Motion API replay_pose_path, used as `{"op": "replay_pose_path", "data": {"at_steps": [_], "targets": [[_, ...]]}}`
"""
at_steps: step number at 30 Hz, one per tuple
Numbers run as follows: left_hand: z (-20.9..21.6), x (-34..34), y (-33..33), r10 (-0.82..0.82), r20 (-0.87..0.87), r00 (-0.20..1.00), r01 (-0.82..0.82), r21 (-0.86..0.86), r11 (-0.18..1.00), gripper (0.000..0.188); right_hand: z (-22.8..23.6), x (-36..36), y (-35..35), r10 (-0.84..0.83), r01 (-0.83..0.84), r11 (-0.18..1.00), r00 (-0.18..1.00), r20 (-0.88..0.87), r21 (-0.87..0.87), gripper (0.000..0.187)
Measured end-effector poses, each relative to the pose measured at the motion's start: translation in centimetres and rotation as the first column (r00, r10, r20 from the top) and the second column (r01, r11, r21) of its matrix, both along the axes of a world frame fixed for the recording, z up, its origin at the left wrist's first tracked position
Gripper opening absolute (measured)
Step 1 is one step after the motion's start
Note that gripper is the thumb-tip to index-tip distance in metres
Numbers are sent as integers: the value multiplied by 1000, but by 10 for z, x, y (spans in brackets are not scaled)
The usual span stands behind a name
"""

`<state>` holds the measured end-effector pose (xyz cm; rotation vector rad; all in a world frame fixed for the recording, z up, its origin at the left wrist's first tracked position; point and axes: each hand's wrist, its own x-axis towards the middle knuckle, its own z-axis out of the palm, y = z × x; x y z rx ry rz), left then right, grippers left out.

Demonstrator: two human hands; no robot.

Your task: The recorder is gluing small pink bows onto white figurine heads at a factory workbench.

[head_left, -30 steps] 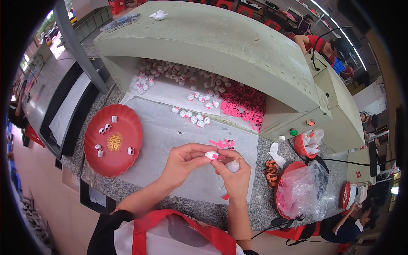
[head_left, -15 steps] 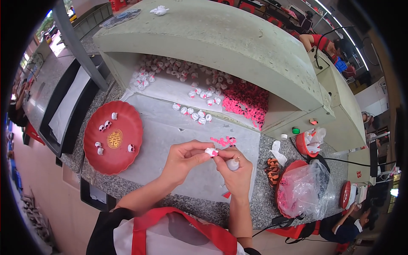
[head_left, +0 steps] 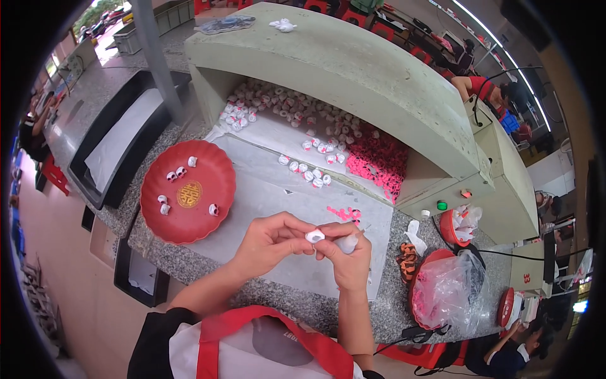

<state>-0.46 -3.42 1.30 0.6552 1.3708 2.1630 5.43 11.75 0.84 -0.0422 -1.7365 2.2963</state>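
Above the paper-covered bench, my left hand [head_left: 268, 245] pinches a small white molded piece [head_left: 314, 236], its hollow grey side showing. My right hand [head_left: 351, 265] meets it from the other side with thumb and fingertips, while a small whitish squeeze bottle [head_left: 346, 244] is tucked in the same hand. Just beyond my fingers lies a scatter of tiny pink pieces [head_left: 343, 213] on the white paper [head_left: 265, 189]. To the left, a red scalloped plate [head_left: 165, 218] holds several small white pieces with dark and pink markings.
A pale green metal housing [head_left: 328, 57] arches over the bench, with many white pieces [head_left: 278, 101] and a heap of pink pieces [head_left: 377, 161] inside. At right are a red bowl with a plastic bag [head_left: 451, 290] and a red cup [head_left: 456, 230]. Black trays [head_left: 120, 136] stand left.
The white piece has been turned between my fingers, from its pink-marked side to its hollow side. The view has shifted, so the bench appears further right.
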Motion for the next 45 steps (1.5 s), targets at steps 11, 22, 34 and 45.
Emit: {"op": "replay_pose_path", "data": {"at_steps": [11,22,34,45], "targets": [[-40,-28,-73,372,-18,928,-359,-308,881,20,-37,-47,-54,108,-144,985,939,326,90,20],[-106,-139,54,296,-843,450,-892,-409,192,24,-45,2,-3,-182,132,960,964,194,247,32],[3,-4,26,37,105,994,-39,16,999,39,25,45,-7,-586,681,584,730,-351,441,25],[2,0,37,178,-108,978,-175,33,984,32,24,47,-2,-422,635,506,773,-474,584,22]]}}
